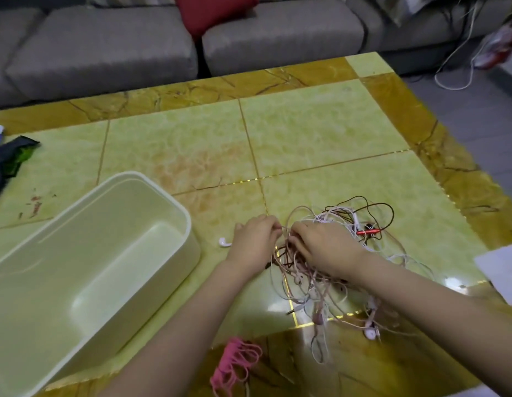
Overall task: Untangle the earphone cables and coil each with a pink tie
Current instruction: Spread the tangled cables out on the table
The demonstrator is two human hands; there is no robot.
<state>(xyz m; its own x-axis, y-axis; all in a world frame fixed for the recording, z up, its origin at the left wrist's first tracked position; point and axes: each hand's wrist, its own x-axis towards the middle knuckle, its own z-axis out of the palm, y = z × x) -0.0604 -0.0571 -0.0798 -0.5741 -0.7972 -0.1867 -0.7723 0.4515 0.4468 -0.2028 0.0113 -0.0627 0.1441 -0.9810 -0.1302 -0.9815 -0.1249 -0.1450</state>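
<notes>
cables (309,275) lie tangled on counter (306,138), near right, long axis near-far | strands are pinched at far-left edge by left grip (256,239) and right grip (323,247) | right grip nearer, over tangle | ties (234,359) near left, untouched

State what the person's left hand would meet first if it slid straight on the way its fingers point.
The left hand points right, into the earphone cable tangle that it pinches. Directly beyond, the right hand seems closest, though depth is unclear.
</notes>
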